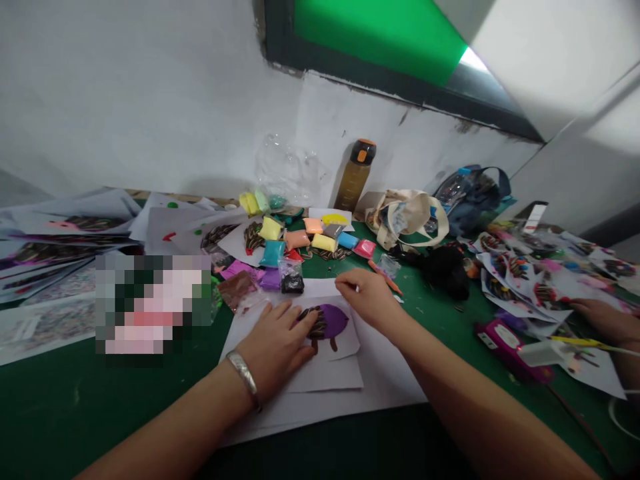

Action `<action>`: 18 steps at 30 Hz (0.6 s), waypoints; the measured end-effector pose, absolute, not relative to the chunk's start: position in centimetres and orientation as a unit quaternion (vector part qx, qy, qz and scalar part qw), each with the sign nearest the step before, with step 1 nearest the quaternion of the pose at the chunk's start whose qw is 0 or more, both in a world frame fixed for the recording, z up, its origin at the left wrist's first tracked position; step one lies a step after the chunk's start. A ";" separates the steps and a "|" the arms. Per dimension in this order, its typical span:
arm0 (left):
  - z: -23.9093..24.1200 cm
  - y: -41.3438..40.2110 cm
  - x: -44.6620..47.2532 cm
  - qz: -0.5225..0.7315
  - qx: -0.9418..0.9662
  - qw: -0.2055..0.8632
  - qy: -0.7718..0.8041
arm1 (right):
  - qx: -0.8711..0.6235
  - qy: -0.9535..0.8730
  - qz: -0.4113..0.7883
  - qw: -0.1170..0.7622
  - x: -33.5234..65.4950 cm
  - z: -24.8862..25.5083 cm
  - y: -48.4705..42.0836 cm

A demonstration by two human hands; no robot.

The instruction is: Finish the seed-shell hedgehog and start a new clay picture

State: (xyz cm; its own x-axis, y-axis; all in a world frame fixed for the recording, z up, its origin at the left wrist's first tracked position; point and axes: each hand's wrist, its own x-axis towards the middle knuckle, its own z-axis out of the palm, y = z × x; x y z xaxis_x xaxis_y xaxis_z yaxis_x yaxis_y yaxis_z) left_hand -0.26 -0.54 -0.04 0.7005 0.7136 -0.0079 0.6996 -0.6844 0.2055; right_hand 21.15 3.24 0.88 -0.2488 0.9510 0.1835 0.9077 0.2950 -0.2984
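Observation:
My left hand (274, 347) lies flat with fingers spread on a white paper sheet (330, 373), its fingertips touching a purple clay shape (333, 320) partly covered with striped sunflower seeds. A silver bracelet (245, 377) sits on that wrist. My right hand (365, 293) hovers just right of the purple shape, fingers pinched together on something small and pale that I cannot make out. Both hands rest over the green table (75, 407).
Several small bags of coloured clay (280, 247) lie behind the paper, with piles of seeds. An amber bottle (354, 177) leans by the wall. A cloth tote (407, 217), a dark bag (470, 197), finished pictures at both sides and another person's hand (603, 320) at right.

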 end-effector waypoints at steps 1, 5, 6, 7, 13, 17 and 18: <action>0.0 -0.5 -0.3 0.038 0.916 0.098 0.387 | -0.589 -0.790 0.059 0.159 20.9 1.1 4.5; 0.2 -0.5 -0.3 0.040 0.914 0.106 0.390 | -0.569 -0.811 0.032 0.130 18.5 1.1 9.6; 0.2 -0.5 -0.3 0.040 0.912 0.108 0.393 | -0.565 -0.816 0.024 0.123 17.6 0.9 10.6; 0.2 -0.5 -0.3 0.041 0.911 0.109 0.396 | -0.563 -0.818 0.015 0.117 16.9 0.8 11.5; -0.5 -0.5 -0.4 0.055 0.908 0.112 0.401 | -0.522 -0.848 -0.006 0.094 14.9 -0.4 13.2; -0.7 -0.6 -0.4 0.077 0.908 0.105 0.399 | -0.522 -0.849 -0.011 0.085 16.4 -1.0 12.1; -0.7 -0.6 -0.4 0.076 0.908 0.104 0.399 | -0.525 -0.847 -0.011 0.082 16.8 -1.0 11.8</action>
State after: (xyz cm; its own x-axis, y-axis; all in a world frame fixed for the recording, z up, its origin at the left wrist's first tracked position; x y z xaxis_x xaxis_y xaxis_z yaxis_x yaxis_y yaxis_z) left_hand -0.40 -0.62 -0.69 0.6705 0.7399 0.0541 0.7084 -0.6602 0.2498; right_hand 16.84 11.78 -1.00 -0.4361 0.8874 0.1496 0.8909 0.4492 -0.0673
